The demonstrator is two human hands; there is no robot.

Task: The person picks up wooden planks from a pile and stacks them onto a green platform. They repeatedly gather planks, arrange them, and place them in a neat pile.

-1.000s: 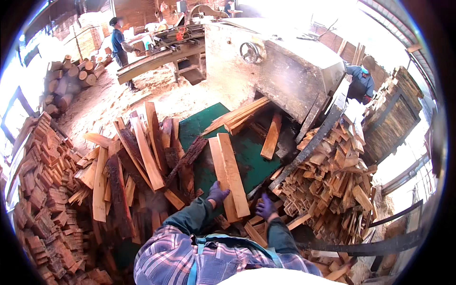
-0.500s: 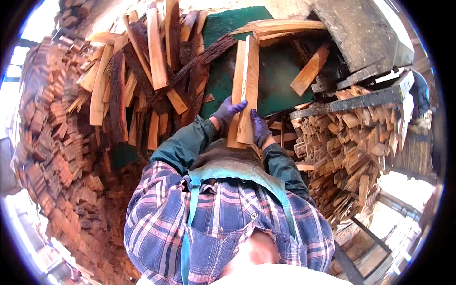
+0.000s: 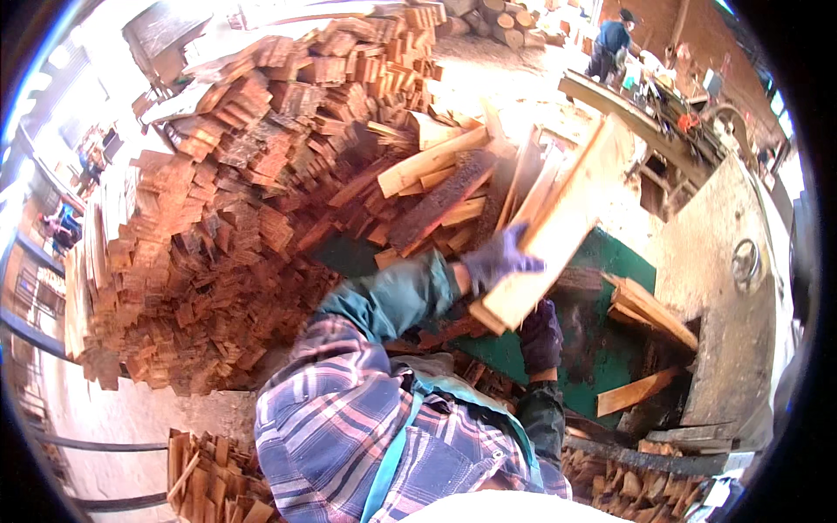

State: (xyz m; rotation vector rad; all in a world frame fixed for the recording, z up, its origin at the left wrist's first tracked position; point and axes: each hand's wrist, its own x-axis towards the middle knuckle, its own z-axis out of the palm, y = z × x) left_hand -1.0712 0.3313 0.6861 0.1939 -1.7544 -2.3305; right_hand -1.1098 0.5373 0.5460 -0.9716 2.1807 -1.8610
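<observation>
Two long pale wooden boards (image 3: 551, 261) lie one against the other, slanting up to the right in front of me. My left hand (image 3: 501, 259), in a purple glove, is closed around their left side near the lower end. At the lower right edge of the boards is my gloved right hand (image 3: 541, 336), its thumb against the wood and its other fingers partly hidden. Below the boards is a dark green work surface (image 3: 586, 362). Loose wooden strips (image 3: 440, 196), some with dark bark, lie beside my left hand.
A huge heap of stacked wood pieces (image 3: 235, 235) fills the left. Split pieces (image 3: 652, 312) and a short board (image 3: 636, 392) lie to the right, beside a worn panel (image 3: 719, 296). Far off, a person (image 3: 610, 44) stands by machinery; logs (image 3: 506, 22) are piled behind.
My view has swung left, bringing the big wood heap and the distant person into sight. The boards, upright in view before, now slant to the right, with both hands still at them.
</observation>
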